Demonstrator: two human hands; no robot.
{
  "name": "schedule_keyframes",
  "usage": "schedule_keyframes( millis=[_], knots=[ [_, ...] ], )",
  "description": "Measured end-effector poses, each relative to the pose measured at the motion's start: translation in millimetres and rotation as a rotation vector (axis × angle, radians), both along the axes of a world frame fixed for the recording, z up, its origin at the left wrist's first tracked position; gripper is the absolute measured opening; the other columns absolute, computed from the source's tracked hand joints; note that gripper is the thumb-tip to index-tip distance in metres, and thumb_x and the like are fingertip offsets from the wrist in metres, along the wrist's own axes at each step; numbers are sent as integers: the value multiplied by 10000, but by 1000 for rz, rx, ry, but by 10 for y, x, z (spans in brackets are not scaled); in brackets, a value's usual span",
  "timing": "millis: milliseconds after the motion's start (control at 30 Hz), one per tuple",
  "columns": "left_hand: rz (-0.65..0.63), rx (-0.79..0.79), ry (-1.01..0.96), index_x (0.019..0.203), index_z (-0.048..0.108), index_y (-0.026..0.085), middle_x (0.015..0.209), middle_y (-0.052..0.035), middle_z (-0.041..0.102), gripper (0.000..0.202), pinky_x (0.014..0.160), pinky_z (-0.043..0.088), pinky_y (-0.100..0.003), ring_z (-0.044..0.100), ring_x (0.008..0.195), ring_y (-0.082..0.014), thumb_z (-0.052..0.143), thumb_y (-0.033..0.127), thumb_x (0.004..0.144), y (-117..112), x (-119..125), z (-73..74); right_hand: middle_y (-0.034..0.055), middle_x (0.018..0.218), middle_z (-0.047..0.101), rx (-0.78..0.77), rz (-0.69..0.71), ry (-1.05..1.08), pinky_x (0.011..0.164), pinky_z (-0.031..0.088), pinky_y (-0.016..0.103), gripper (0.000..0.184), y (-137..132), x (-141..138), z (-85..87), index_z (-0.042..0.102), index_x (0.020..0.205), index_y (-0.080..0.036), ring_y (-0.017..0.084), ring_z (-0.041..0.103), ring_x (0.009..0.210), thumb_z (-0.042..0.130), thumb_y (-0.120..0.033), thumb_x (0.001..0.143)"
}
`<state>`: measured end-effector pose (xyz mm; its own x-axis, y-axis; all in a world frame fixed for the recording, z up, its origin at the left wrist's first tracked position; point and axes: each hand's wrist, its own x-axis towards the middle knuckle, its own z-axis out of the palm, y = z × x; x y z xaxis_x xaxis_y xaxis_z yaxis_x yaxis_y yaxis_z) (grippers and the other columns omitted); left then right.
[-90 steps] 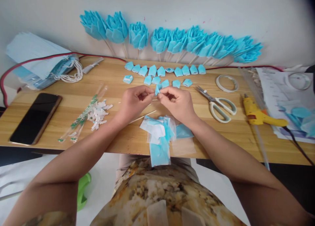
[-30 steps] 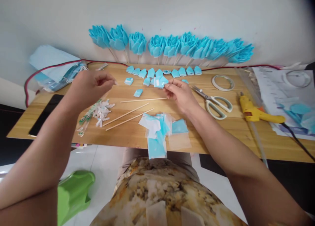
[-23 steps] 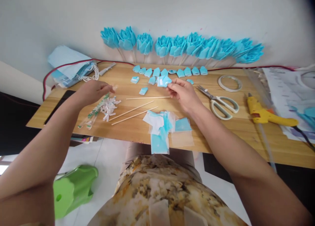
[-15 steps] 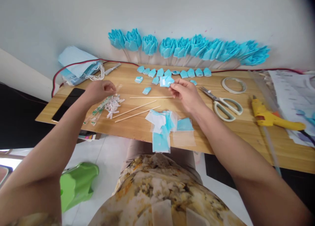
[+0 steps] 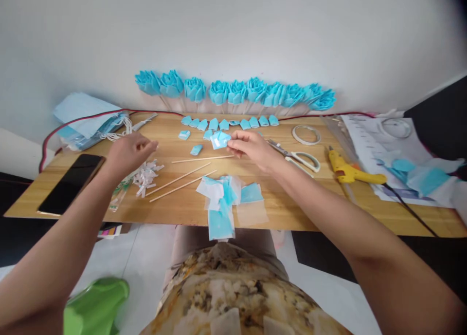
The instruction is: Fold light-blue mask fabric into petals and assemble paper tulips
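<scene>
A light-brown wooden table (image 5: 168, 130) spreads beneath the bare fingers of a person's left hand (image 5: 127, 155) and right hand (image 5: 251, 149). Well beyond both sets of fingers, a row of bright-blue, many-petalled flowers (image 5: 219, 92) on thin pale stems leans against a white wall (image 5: 233, 28). Beyond and to the left of the left fingers lies a stack of pale-blue sheets (image 5: 83, 111) with white cords and clear plastic.

Nearer the person than the right fingers, a loose pile of blue and white cut sheets (image 5: 221, 203) hangs over the table's edge. A yellow glue gun (image 5: 348, 173) lies well to the right of the right fingers; a black rectangular phone (image 5: 71, 184) rests to the left of the left hand. Right of the right fingers are white-handled metal scissors (image 5: 289, 154), partly behind the wrist, and a white ring-shaped roll of tape (image 5: 305, 142).

Three slim wooden sticks (image 5: 178, 179) lie between the two hands, on the near side of the fingers. White paper scraps (image 5: 148, 176) sit just below the curled left fingers, whose grip, if any, cannot be told. Small folded blue pieces (image 5: 223, 124) line up beyond the right fingers, which pinch a light-blue folded piece with a white strip (image 5: 220, 139) above the table.
</scene>
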<state>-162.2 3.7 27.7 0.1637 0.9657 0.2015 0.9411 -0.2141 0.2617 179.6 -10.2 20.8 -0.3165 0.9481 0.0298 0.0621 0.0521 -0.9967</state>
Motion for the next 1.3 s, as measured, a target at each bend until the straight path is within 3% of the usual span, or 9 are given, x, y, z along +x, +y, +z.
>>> schedule_keyframes(
  millis=[67,167,267,400,500,633,867,1000,1300],
  knots=[
    [-5,85,-22,726,702,146,867,-129,713,471,808,463,-353,624,855,-241,447,507,889,-28,-26,-43,-18,678,643,-16,6,-5,589,404,232,163,-21,18,-8,607,679,-190,77,496,590,668,-314,765],
    [-35,170,-146,985,742,153,1073,-127,735,371,903,483,-374,632,968,-241,522,426,867,-95,176,-28,-22,675,642,-39,-3,16,592,403,229,189,-32,30,-66,610,685,-192,84,492,601,698,-342,759],
    [-74,30,-395,1170,726,203,1161,-85,743,391,821,506,-335,645,901,-199,589,391,855,-144,579,30,-25,673,633,-40,3,28,596,398,235,201,-31,51,-134,622,682,-191,88,496,600,712,-355,753],
    [-227,-207,-601,1095,763,218,1140,-81,763,381,838,508,-319,671,999,-225,610,488,874,-133,1085,58,-19,715,661,-37,22,30,616,398,248,190,-41,109,-171,641,710,-194,90,508,608,707,-363,768],
    [-314,-352,-703,993,764,215,1007,-63,760,355,793,501,-300,665,919,-202,615,513,868,-86,1286,38,-21,726,667,-34,31,38,620,395,250,180,-37,156,-175,665,743,-192,90,512,612,706,-365,777],
    [-319,-441,-804,714,672,193,708,-12,622,329,669,438,-275,550,692,-142,627,495,835,-13,1381,16,-28,697,645,-45,12,58,609,385,246,175,-5,194,-192,658,742,-192,87,504,604,711,-355,781],
    [-287,-462,-972,671,588,198,601,34,475,228,553,289,-275,355,549,-97,701,394,701,85,1524,2,11,784,684,-101,7,205,596,418,241,217,15,227,-210,695,834,-192,112,561,675,694,-406,805],
    [-255,-411,-1053,647,559,209,583,22,471,230,552,292,-285,375,551,-109,685,383,730,80,1578,-47,19,818,681,-78,-2,196,602,426,246,265,-5,208,-208,712,852,-197,119,560,698,700,-458,812],
    [-271,-370,-1078,654,575,210,584,20,460,234,569,346,-277,403,570,-114,682,383,771,71,1594,-137,-33,640,570,36,-150,31,581,340,266,204,-48,127,-179,632,681,-210,97,450,582,690,-382,773]
  ],
)
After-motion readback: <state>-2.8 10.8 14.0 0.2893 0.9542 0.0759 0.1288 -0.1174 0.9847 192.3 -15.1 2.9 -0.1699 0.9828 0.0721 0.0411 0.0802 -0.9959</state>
